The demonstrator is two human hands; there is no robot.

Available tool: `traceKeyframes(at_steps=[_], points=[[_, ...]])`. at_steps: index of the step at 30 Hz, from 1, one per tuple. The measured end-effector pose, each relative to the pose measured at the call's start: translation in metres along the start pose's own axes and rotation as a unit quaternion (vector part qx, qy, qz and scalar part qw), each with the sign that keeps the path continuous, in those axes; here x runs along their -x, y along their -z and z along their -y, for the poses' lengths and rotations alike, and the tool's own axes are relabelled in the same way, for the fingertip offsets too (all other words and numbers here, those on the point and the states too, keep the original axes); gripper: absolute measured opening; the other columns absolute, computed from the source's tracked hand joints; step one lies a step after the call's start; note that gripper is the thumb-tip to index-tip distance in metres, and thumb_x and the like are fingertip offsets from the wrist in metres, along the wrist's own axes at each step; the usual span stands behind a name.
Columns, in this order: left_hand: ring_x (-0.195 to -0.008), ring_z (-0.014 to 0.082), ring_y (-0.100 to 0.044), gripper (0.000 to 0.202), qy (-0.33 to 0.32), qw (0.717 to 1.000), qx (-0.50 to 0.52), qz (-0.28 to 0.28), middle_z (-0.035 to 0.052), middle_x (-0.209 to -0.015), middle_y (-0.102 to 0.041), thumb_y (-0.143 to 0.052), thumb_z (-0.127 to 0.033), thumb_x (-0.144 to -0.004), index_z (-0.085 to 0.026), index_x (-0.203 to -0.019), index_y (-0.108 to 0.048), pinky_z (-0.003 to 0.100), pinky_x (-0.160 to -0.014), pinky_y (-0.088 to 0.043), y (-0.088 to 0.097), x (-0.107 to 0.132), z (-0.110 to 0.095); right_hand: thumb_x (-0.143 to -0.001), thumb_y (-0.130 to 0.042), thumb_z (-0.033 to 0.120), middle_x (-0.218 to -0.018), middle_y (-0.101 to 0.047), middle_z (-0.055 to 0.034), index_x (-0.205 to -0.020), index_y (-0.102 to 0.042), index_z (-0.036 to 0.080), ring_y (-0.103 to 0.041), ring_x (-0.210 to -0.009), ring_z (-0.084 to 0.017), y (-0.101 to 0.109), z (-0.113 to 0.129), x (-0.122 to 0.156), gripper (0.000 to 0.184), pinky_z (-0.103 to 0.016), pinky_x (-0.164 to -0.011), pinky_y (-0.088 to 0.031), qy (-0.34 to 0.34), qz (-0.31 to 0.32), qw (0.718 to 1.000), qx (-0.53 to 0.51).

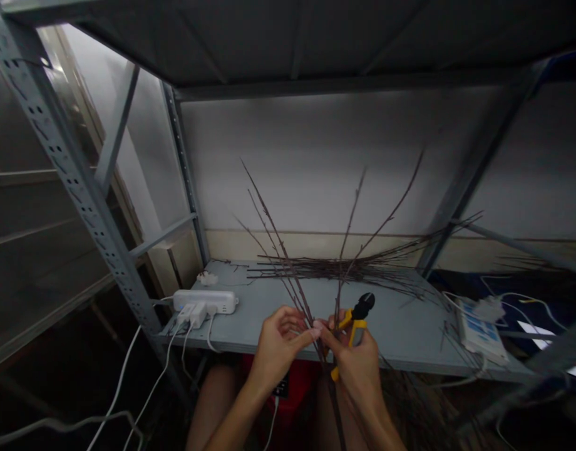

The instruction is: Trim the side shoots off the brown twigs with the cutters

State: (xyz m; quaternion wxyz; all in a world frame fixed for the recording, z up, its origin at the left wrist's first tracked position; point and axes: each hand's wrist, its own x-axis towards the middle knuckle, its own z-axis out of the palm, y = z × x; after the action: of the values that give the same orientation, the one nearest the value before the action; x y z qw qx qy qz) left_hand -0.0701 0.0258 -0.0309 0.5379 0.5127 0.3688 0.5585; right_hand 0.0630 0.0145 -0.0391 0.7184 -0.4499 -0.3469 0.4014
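The person's left forearm (238,407) slanted up from seven o'clock, its left hand (279,341) at six, fingers curled inward and thumb stretched toward two o'clock. The right forearm (378,416) slanted up from five o'clock, the right hand (358,360) angled toward eleven, fingers bent. Both hands' tips came close together; a left thigh (215,401) showed at seven.

Dim light; grey metal shelving unit (81,197), perforated uprights; pale wall (307,144) behind, cream band (311,243) low down.
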Motion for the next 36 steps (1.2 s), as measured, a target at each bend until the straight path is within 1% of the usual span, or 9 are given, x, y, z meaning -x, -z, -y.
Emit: traceKeyframes(at_steps=[6, 10, 14, 19, 24, 27, 30, 33, 36], points=[[-0.075, 0.0193, -0.068, 0.021, -0.028, 0.997, -0.077, -0.008, 0.0062, -0.078, -0.075, -0.079, -0.036, -0.081, -0.015, -0.081, -0.075, 0.028, -0.072, -0.052, -0.005, 0.009, 0.002, -0.058, -0.092, 0.039, -0.078, -0.061, 0.0012, -0.084, -0.06, 0.02, -0.06, -0.07, -0.016, 0.003, -0.009, 0.0, 0.046, -0.026, -0.062, -0.053, 0.011, -0.032, 0.999, 0.024], [-0.075, 0.0195, -0.067, 0.021, -0.044, 0.997, -0.06, -0.03, 0.0051, -0.076, -0.072, -0.077, -0.035, -0.082, -0.016, -0.078, -0.071, 0.029, -0.074, -0.052, -0.007, 0.012, 0.008, -0.057, -0.093, 0.039, -0.081, -0.062, 0.0002, -0.084, -0.059, 0.019, -0.062, -0.073, -0.016, 0.006, -0.013, -0.002, 0.047, -0.027, -0.066, -0.054, 0.018, -0.06, 0.998, 0.022], [-0.079, 0.0182, -0.065, 0.019, -0.038, 0.999, 0.004, -0.036, 0.0029, -0.079, -0.069, -0.075, -0.033, -0.085, -0.017, -0.081, -0.067, 0.028, -0.076, -0.05, -0.011, 0.017, 0.015, -0.059, -0.092, 0.039, -0.08, -0.06, 0.0025, -0.085, -0.056, 0.021, -0.06, -0.069, -0.014, 0.008, -0.018, -0.003, 0.048, -0.024, -0.06, -0.051, 0.026, -0.061, 0.998, 0.021], [-0.079, 0.0164, -0.063, 0.013, -0.006, 0.991, 0.133, 0.007, 0.0019, -0.081, -0.066, -0.068, -0.029, -0.09, -0.017, -0.088, -0.068, 0.029, -0.083, -0.049, -0.012, 0.023, 0.021, -0.059, -0.093, 0.039, -0.08, -0.061, 0.0021, -0.085, -0.058, 0.02, -0.06, -0.071, -0.015, 0.013, -0.027, -0.003, 0.048, -0.025, -0.062, -0.052, 0.016, -0.073, 0.997, 0.028], [-0.069, 0.0116, -0.054, 0.023, 0.016, 0.967, 0.254, 0.007, 0.0026, -0.082, -0.062, -0.069, -0.035, -0.09, -0.013, -0.096, -0.073, 0.024, -0.068, -0.044, -0.012, 0.018, 0.027, -0.059, -0.093, 0.039, -0.076, -0.061, 0.0026, -0.084, -0.059, 0.019, -0.059, -0.065, -0.013, 0.013, -0.031, 0.002, 0.047, -0.025, -0.059, -0.051, -0.004, -0.066, 0.998, 0.021], [-0.064, 0.009, -0.047, 0.035, 0.015, 0.978, 0.205, -0.018, 0.0001, -0.078, -0.056, -0.069, -0.044, -0.09, -0.013, -0.107, -0.073, 0.021, -0.061, -0.04, -0.013, 0.015, 0.029, -0.06, -0.093, 0.038, -0.077, -0.061, 0.0032, -0.085, -0.059, 0.02, -0.059, -0.065, -0.013, 0.009, -0.032, 0.007, 0.046, -0.025, -0.058, -0.051, -0.024, -0.058, 0.998, -0.004], [-0.064, 0.0087, -0.05, 0.04, 0.027, 0.989, 0.135, -0.043, 0.0006, -0.084, -0.061, -0.079, -0.042, -0.083, -0.016, -0.112, -0.068, 0.02, -0.061, -0.043, -0.012, 0.013, 0.032, -0.057, -0.094, 0.036, -0.08, -0.062, 0.0037, -0.088, -0.059, 0.02, -0.061, -0.068, -0.013, 0.006, -0.033, 0.011, 0.05, -0.023, -0.061, -0.053, -0.043, -0.063, 0.996, -0.034], [-0.061, 0.0078, -0.055, 0.044, 0.05, 0.989, 0.123, -0.064, 0.0022, -0.093, -0.066, -0.087, -0.037, -0.073, -0.017, -0.108, -0.067, 0.021, -0.058, -0.045, -0.008, 0.009, 0.039, -0.057, -0.095, 0.034, -0.08, -0.062, 0.0049, -0.091, -0.058, 0.021, -0.061, -0.065, -0.012, 0.006, -0.034, 0.013, 0.051, -0.023, -0.059, -0.054, -0.066, -0.057, 0.994, -0.061], [-0.053, 0.0062, -0.054, 0.039, 0.08, 0.989, 0.113, -0.057, 0.001, -0.084, -0.067, -0.088, -0.035, -0.071, -0.013, -0.1, -0.072, 0.021, -0.055, -0.044, -0.001, 0.005, 0.049, -0.058, -0.094, 0.033, -0.078, -0.061, 0.006, -0.089, -0.057, 0.021, -0.059, -0.06, -0.011, 0.008, -0.033, 0.015, 0.05, -0.023, -0.056, -0.053, -0.079, -0.048, 0.993, -0.073]])
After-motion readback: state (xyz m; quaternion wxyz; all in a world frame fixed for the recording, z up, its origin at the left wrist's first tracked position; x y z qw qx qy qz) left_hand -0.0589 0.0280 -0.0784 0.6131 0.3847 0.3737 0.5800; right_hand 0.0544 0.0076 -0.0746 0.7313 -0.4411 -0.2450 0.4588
